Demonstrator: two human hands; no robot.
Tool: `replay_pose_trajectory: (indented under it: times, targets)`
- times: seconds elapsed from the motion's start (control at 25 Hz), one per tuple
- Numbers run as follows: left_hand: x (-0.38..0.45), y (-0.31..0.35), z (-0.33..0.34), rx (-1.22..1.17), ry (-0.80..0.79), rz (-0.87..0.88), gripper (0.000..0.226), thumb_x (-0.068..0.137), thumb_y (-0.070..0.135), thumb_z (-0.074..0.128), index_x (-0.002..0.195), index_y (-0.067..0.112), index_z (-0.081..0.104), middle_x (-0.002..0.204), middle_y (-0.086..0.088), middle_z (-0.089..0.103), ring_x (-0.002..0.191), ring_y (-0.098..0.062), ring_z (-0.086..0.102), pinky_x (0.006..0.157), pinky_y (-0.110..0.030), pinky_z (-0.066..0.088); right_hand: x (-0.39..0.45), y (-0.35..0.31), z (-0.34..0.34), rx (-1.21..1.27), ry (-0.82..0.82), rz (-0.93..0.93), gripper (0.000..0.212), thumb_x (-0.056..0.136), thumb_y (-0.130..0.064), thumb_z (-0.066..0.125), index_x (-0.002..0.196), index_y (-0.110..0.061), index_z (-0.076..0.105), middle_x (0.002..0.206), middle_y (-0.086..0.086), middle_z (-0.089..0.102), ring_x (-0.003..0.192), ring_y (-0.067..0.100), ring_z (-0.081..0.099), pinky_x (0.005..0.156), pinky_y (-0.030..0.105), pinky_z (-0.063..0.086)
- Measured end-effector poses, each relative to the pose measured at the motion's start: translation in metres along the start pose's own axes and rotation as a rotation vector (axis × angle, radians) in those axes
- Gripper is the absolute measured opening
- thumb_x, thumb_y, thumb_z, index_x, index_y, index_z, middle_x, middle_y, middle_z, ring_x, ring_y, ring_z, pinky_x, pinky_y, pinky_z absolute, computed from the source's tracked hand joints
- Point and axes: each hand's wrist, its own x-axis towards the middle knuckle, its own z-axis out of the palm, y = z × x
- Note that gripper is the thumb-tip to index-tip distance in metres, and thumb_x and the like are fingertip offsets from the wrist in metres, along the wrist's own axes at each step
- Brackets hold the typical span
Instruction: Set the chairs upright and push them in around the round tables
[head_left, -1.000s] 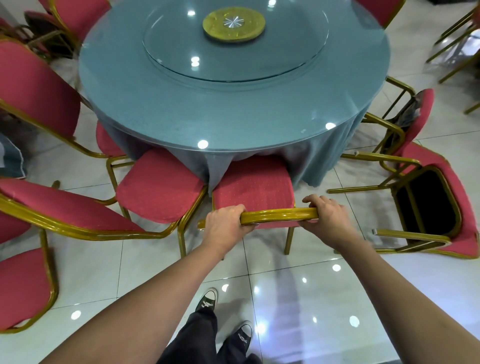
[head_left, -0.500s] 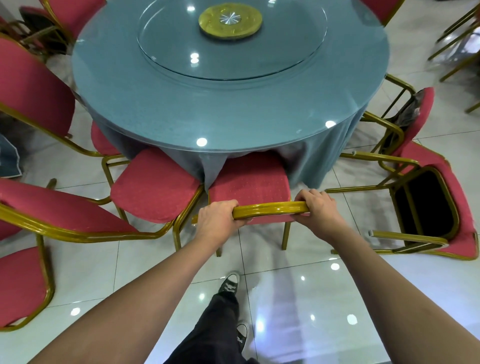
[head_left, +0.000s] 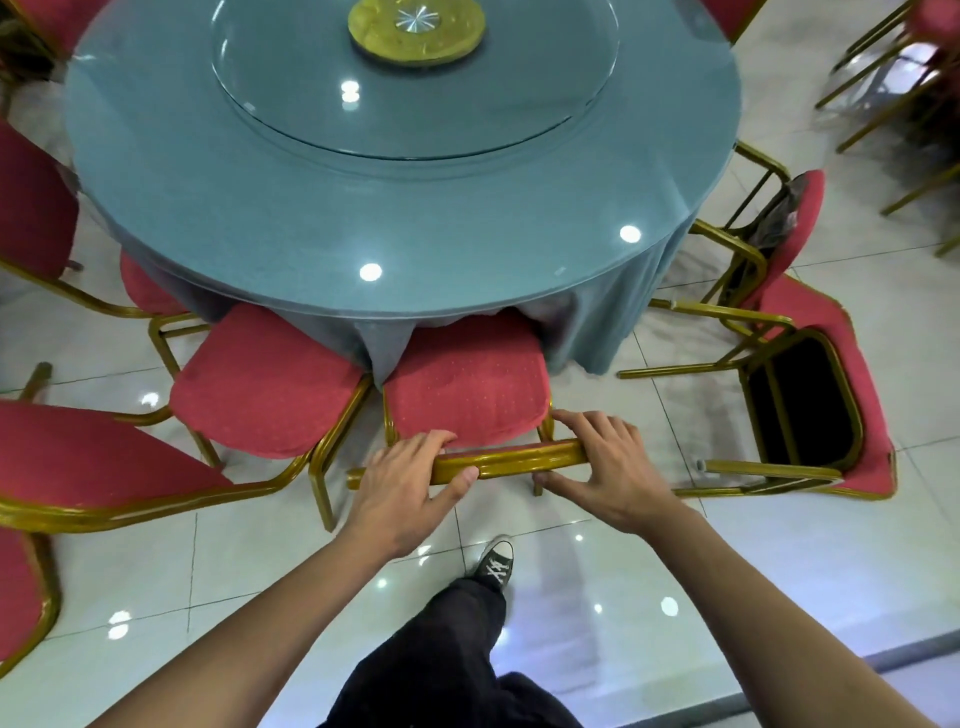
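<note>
Both hands are on the gold top rail (head_left: 506, 460) of the chair (head_left: 467, 387) right in front, one at each end so the push goes straight instead of twisting the chair sideways. The left hand (head_left: 410, 480) has its fingers draped over the rail with the thumb tucked under it, so it holds the rail, loosely. The right hand (head_left: 605, 467) looks slacker, fingers mostly straight over the far end and thumb stretched out below, more resting than clamping. My guess is that's because the job on this one is basically done: the red seat is upright and its front edge sits under the blue tablecloth (head_left: 597, 332) of the round table (head_left: 311, 208). It sits just beside the neighbouring chair (head_left: 260, 379) on the left, also tucked in. The obvious next one is the tipped-over chair (head_left: 810, 395) on the right, lying on its side with legs sticking out toward the table.
</note>
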Motion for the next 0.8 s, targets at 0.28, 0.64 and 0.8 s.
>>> replay_pose_trajectory:
  times: [0.28, 0.64, 0.8]
  targets:
    - [0.015, 0.024, -0.026, -0.224, -0.003, -0.095, 0.075, 0.091, 0.078, 0.006, 0.134, 0.034, 0.049, 0.128, 0.013, 0.057, 0.121, -0.012, 0.050, 0.105, -0.042, 0.039, 0.004, -0.014, -0.017, 0.128, 0.028, -0.046, 0.077, 0.089, -0.085, 0.039, 0.152, -0.041, 0.034, 0.137, -0.015, 0.049, 0.128, 0.013, 0.044, 0.114, 0.039, 0.032]
    - [0.052, 0.093, -0.055, -0.066, 0.050, 0.104, 0.060, 0.099, 0.063, 0.012, 0.136, 0.034, 0.050, 0.136, 0.015, 0.051, 0.129, -0.008, 0.042, 0.111, -0.036, 0.030, -0.010, 0.014, -0.059, 0.180, 0.276, 0.114, 0.061, 0.097, -0.078, 0.034, 0.150, -0.048, 0.030, 0.140, -0.020, 0.041, 0.119, -0.014, 0.025, 0.102, 0.028, 0.025]
    - [0.074, 0.147, -0.053, -0.063, -0.008, 0.233, 0.058, 0.099, 0.061, 0.014, 0.132, 0.034, 0.052, 0.133, 0.017, 0.052, 0.127, -0.008, 0.043, 0.110, -0.036, 0.030, -0.035, 0.054, -0.084, 0.235, 0.346, 0.258, 0.059, 0.096, -0.079, 0.029, 0.149, -0.051, 0.029, 0.146, -0.017, 0.039, 0.131, 0.008, 0.041, 0.108, 0.040, 0.041]
